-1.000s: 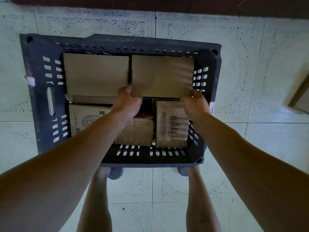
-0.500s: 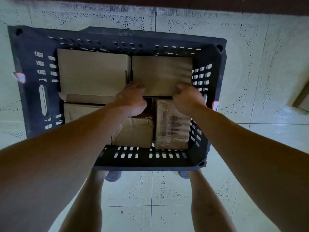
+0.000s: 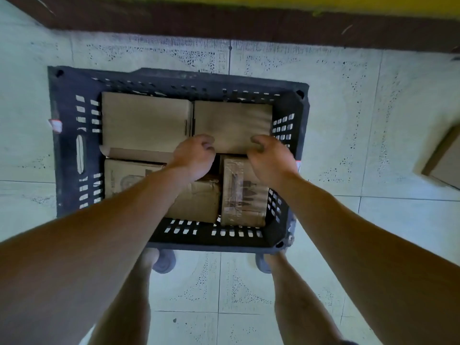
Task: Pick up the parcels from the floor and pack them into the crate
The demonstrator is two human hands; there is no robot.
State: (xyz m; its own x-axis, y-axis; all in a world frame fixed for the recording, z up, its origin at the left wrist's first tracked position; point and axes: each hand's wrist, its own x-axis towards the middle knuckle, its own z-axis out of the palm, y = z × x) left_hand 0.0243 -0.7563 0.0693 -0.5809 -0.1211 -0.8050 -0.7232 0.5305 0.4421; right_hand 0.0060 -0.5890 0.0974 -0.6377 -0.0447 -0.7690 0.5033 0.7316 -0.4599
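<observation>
— Where are the parcels sitting?
— Four are lying in the crate (image 3: pixel 67 135); another (image 3: pixel 445 160) is lying on the floor, far right.
— And the hands?
— The left hand (image 3: pixel 193 158) and right hand (image 3: pixel 270 159) are hovering over the far-right parcel (image 3: pixel 232 125), fingers curled, gripping nothing.

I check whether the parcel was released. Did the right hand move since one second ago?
Yes. The right hand left the crate's right wall, moving left and lifting off the plain parcel.

Black slotted crate (image 3: pixel 65 150) holds plain brown parcels (image 3: pixel 145 122); one taped parcel (image 3: pixel 242 192) bears dark printed bottle shapes. Pale floor (image 3: pixel 348 115) tiles have speckled dark patterns; skirting (image 3: pixel 249 26) dark brown, wall (image 3: pixel 273 2) yellow
</observation>
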